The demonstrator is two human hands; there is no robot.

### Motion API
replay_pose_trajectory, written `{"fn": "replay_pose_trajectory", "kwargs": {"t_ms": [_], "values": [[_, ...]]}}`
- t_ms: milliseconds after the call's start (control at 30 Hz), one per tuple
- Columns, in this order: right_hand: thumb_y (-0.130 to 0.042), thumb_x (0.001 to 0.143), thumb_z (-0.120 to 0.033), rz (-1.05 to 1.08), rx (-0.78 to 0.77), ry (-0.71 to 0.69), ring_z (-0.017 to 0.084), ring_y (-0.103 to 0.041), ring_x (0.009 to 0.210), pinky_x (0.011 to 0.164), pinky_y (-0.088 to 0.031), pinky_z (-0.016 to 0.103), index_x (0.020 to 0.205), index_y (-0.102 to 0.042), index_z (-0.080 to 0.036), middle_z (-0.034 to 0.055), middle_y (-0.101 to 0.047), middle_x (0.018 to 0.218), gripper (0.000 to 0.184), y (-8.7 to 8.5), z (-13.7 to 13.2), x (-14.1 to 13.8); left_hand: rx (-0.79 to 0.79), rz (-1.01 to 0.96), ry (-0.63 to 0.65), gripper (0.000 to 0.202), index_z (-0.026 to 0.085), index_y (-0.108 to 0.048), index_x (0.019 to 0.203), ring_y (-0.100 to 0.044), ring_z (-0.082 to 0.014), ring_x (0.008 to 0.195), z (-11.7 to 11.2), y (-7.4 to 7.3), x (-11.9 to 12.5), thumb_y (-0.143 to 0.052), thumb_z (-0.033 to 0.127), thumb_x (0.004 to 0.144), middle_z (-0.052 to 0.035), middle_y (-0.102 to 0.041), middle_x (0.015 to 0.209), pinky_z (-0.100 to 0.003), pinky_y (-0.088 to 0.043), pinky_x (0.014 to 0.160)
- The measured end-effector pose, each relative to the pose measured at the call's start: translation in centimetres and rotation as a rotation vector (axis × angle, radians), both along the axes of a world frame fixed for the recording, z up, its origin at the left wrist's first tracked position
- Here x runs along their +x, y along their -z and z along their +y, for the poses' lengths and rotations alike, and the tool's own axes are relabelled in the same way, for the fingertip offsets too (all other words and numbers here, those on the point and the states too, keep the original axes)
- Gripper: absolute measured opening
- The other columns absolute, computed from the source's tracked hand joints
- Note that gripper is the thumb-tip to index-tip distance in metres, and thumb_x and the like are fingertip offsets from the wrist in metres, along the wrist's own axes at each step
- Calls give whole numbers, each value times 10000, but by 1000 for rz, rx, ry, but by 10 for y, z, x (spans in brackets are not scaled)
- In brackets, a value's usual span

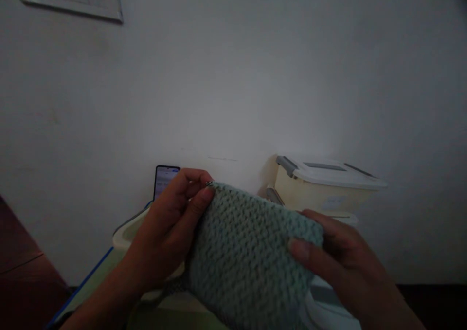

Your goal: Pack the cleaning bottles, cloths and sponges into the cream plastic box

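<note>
A grey-green knitted piece (pixel 251 252) with a chunky, textured stitch is stretched between my two hands. My left hand (pixel 177 218) pinches its upper left corner between thumb and fingers. A small dark, patterned bit shows at that corner, too small to name. My right hand (pixel 335 252) grips the right edge, thumb on the front face and fingers behind it. The lower part of the knitting hangs down and runs out of view at the bottom. A darker strand or strip trails from its lower left side beneath my left wrist.
A phone (pixel 165 178) with a lit screen stands upright against the wall (pixel 233 86), partly behind my left hand. Lidded storage boxes (pixel 317 191) are stacked at right. A pale tray or bin (pixel 127 230) sits on a green, blue-edged surface (pixel 93 276) at left.
</note>
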State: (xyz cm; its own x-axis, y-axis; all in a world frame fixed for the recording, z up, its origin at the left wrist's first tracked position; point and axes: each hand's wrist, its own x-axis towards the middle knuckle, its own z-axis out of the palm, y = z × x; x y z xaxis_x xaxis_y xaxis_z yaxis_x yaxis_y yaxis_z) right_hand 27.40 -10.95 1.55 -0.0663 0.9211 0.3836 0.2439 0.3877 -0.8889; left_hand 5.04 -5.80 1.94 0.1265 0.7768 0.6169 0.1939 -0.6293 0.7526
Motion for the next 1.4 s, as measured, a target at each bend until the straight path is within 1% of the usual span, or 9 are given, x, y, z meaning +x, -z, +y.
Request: {"fn": "replay_pose_trajectory", "kwargs": {"t_ms": [167,300,467,567,767,900,1067,1267,1400], "values": [[-657,787,-352,258,-46,16,75,-463,522,466,-406,157,645,-514,-211,-68,-474,580,246,-2,5,-10,-179,-123,202,69,224,-477,935,-537,-92,536,-4,2,8,-478,249,871,50,-566,642,-166,-433,465],[-661,781,-391,264,-59,41,73,-480,511,442,-404,146,754,-502,-240,-76,-502,584,221,1,9,-13,-361,-91,440,265,223,-507,991,-643,-136,749,-6,2,7,-646,188,768,6,-671,867,-231,-532,657],[-720,744,-282,305,-156,-58,117,-651,680,620,-536,213,1199,-423,-345,-58,-681,752,548,3,14,-13,-387,-68,336,188,202,-568,959,-639,-143,828,-2,2,4,-640,286,807,7,-674,890,-202,-523,672],[-769,674,-162,402,-175,-208,156,-671,911,785,-544,273,1262,-411,-343,-10,-698,1018,713,5,18,-10,-331,-77,257,195,200,-555,961,-638,-144,816,0,4,5,-628,309,817,11,-672,876,-201,-524,656],[-739,706,-171,369,-320,-480,190,-645,1004,885,-511,338,1124,-580,-263,30,-676,1112,457,9,21,-9,-233,-91,143,190,204,-510,958,-651,-149,802,-2,6,8,-590,333,844,15,-680,861,-212,-536,652],[-706,755,-212,316,-294,-311,160,-682,876,802,-543,294,1019,-623,-249,6,-721,969,279,10,23,-11,-235,-123,156,226,205,-492,1028,-660,-175,868,-1,6,8,-563,336,858,-19,-684,957,-251,-560,702],[-746,714,-261,293,-221,-91,184,-680,886,735,-551,267,1001,-620,-253,15,-716,980,313,7,20,-11,-403,-110,395,400,211,-496,1100,-651,-208,981,1,5,9,-693,244,755,-47,-671,1091,-286,-566,788],[-620,824,-362,372,-233,-216,211,-655,966,805,-544,335,1075,-629,-263,49,-693,1064,270,9,19,-10,-431,-126,444,276,214,-529,1066,-663,-161,937,0,5,6,-638,213,813,-11,-693,1024,-229,-558,776],[-627,823,-325,423,-213,-183,216,-695,843,717,-579,358,1309,-450,-323,42,-724,961,518,9,20,-10,-472,-191,455,320,255,-423,1126,-689,-143,734,-1,3,5,-592,246,854,32,-696,785,-194,-564,589]]}}
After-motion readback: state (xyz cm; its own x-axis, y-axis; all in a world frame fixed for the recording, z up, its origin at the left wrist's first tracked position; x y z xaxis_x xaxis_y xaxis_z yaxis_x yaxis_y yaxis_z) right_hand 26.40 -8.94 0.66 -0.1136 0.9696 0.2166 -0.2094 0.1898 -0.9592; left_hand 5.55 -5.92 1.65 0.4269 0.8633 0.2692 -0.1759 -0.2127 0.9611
